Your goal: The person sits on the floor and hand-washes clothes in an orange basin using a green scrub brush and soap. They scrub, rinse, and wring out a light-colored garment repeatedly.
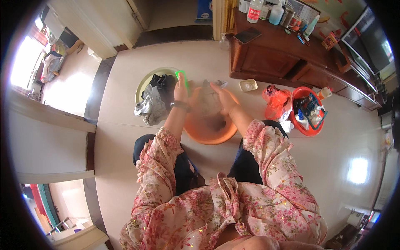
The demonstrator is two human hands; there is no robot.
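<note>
An orange plastic basin (200, 137) stands on the floor between my knees, with a dark cloth low inside it. My left hand (181, 89) is at the basin's upper left rim, its thumb and fingers around a bright green object (181, 75) that looks flat. At the basin's upper right, my right hand (225, 98) holds a pale wet cloth (208, 100) that hangs over the water. Just left of the basin, a pale green basin (140, 82) holds dark and grey clothes (151, 104). The picture is hazy over the orange basin.
A small tray-like dish (248, 85) lies right of the basin. Farther right are a red plastic bag (277, 101) and a red tub (304, 132) of bottles. A brown wooden cabinet (265, 59) bears bottles and a phone (247, 35). Doorways open at the left.
</note>
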